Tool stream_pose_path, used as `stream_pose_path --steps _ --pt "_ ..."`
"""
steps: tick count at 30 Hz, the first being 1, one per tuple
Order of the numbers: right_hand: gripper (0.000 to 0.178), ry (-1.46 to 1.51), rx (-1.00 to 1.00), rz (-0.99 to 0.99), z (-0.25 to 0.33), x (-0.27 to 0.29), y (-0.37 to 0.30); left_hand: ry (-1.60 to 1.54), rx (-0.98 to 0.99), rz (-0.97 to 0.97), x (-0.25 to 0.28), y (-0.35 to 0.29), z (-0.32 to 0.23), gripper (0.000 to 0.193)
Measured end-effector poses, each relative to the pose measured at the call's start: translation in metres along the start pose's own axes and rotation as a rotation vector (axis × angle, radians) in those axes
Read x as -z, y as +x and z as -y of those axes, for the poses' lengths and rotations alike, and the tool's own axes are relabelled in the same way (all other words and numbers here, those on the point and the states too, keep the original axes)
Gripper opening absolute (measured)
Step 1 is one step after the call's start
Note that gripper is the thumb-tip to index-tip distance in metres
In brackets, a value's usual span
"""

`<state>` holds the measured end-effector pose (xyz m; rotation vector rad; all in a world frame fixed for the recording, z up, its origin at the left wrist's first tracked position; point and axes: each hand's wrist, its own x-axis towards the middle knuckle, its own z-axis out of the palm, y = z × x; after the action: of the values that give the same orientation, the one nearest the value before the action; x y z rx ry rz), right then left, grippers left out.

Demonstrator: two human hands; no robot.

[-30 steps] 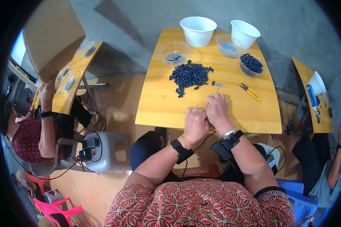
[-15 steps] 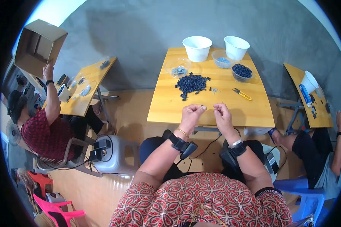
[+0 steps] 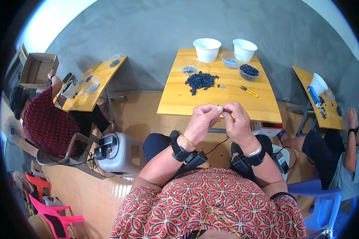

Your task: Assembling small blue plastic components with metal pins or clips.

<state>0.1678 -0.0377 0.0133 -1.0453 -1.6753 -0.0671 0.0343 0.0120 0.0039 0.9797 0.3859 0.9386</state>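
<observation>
My left hand and my right hand meet in front of the table's near edge, fingertips touching. Both are closed in a pinch around a small dark piece, mostly hidden by the fingers. Beyond them on the yellow wooden table lies a heap of small dark blue plastic pieces. Several tiny light bits are scattered to its right. Yellow-handled thread snips rest farther right.
Clear bowls hold small light parts, light blue parts and dark pieces. Two white tubs stand behind. A co-worker at left holds a cardboard box; another sits at right. A grey stool stands left.
My hands, apart before, have come together at the fingertips and lie nearer to me. The co-worker at left has lowered the cardboard box. My view has shifted slightly.
</observation>
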Motion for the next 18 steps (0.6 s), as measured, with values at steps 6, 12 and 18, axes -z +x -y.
stream_pose_path --steps 6,12,18 --pt "0.009 0.163 -0.078 0.008 0.012 0.008 0.003 0.231 -0.111 0.007 -0.001 -0.017 -0.013 0.012" --pt "0.009 0.217 -0.073 0.042 0.012 0.011 0.006 0.332 -0.276 -0.018 -0.004 -0.023 -0.016 0.011" --pt "0.010 0.231 0.005 0.059 0.008 0.011 0.009 0.234 -0.210 0.018 0.000 -0.021 -0.016 0.009"
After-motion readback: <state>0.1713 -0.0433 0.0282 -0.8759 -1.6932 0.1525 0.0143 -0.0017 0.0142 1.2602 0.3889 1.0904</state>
